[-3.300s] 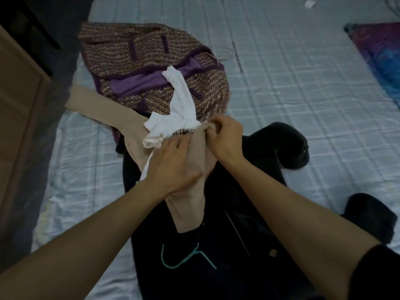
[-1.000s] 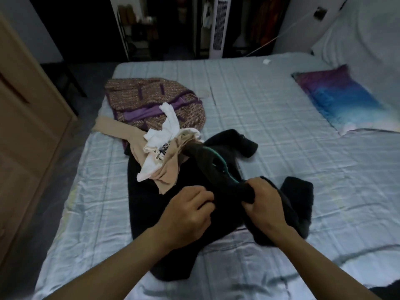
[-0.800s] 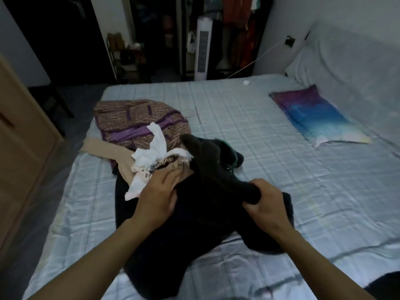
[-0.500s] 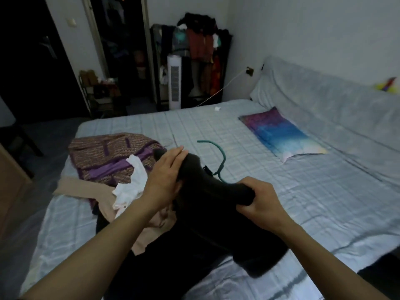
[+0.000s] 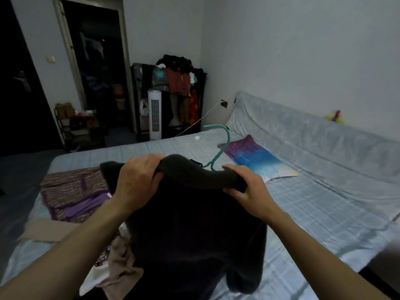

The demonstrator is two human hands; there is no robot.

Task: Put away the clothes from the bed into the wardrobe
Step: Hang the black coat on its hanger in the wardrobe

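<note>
Bed with a pale blue checked sheet, smooth with a slight sheen, carries the clothes that are left. Black garment, thick, soft and fuzzy, probably fleece or knit, is held up over the bed at chest height and hangs in a heavy drape. Its lower edge reaches the pile. Patterned purple-brown garment, a coarse weave, lies flat at the left. A beige garment, thin and crumpled, and a white one are bunched under the black one. Left hand and right hand each curl over one shoulder of the black garment and grip it. That likely keeps it seated on the teal hanger, a thin curved hook that stands free above the collar, ready for a rail. Wardrobe not in view
</note>
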